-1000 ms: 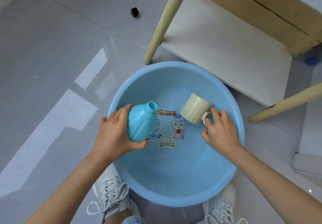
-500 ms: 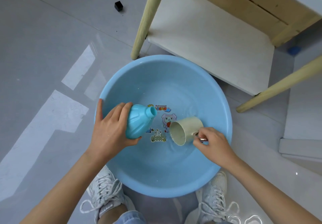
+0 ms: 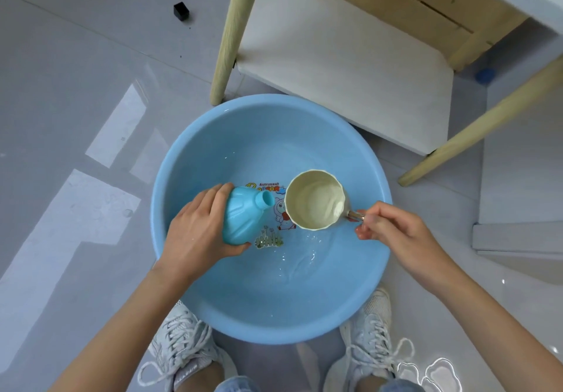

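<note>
A round light-blue basin (image 3: 359,300) stands on the floor between my feet, with shallow water and a cartoon print on its bottom. My left hand (image 3: 198,233) grips a light-blue plastic bottle (image 3: 243,215), uncapped, lying tilted with its open neck pointing right toward a cup. My right hand (image 3: 393,233) pinches the metal handle of a cream cup (image 3: 315,199). The cup is held over the basin with its mouth facing up, and there is water inside it.
A wooden stool or table with pale legs (image 3: 234,35) and a white lower shelf (image 3: 344,59) stands just behind the basin. A small black cube (image 3: 181,11) lies on the grey tile floor at far left. My white sneakers (image 3: 182,349) flank the basin's near rim.
My right hand dipped the cup sideways into the water, then lifted it mouth up with water inside. The bottle in my left hand stayed tilted toward the cup.
</note>
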`<state>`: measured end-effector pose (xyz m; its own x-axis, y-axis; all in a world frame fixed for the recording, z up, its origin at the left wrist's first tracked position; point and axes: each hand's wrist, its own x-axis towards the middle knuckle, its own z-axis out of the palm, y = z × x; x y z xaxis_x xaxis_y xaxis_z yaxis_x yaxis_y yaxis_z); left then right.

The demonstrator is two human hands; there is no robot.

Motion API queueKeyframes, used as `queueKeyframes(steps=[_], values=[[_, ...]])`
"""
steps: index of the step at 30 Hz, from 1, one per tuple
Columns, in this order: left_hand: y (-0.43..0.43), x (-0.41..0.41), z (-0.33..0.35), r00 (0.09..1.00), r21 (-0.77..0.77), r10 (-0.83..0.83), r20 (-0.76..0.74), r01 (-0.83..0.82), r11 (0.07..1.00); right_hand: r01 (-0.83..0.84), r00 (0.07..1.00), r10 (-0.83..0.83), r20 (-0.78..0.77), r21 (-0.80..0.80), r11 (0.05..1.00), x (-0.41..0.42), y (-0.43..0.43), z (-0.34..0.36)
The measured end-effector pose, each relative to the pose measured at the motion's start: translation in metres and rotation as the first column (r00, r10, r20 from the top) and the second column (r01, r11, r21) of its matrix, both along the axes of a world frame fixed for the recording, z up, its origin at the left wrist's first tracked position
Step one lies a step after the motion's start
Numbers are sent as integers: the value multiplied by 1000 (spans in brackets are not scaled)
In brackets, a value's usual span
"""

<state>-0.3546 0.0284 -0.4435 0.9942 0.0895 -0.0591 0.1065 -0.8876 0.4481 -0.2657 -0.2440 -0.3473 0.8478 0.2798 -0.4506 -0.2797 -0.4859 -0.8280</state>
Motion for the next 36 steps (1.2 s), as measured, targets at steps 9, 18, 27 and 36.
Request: queueKeyframes(steps=[9,18,27,36], values=[[1,-1,6,993,-132,117,-10,-118,984,66,998,-67,-3,130,989,1,28,9],[4,-3,9,994,-174,106,-5,-105,979,-105,969,97,226,24,994,11,54,15],[5,-4,7,983,-255,185,-21,-184,949,-195,910,200,363,-51,979,16,61,24],[5,-4,8,982,-269,187,-11,-183,945,-219,858,267,439,-158,963,14,63,31]])
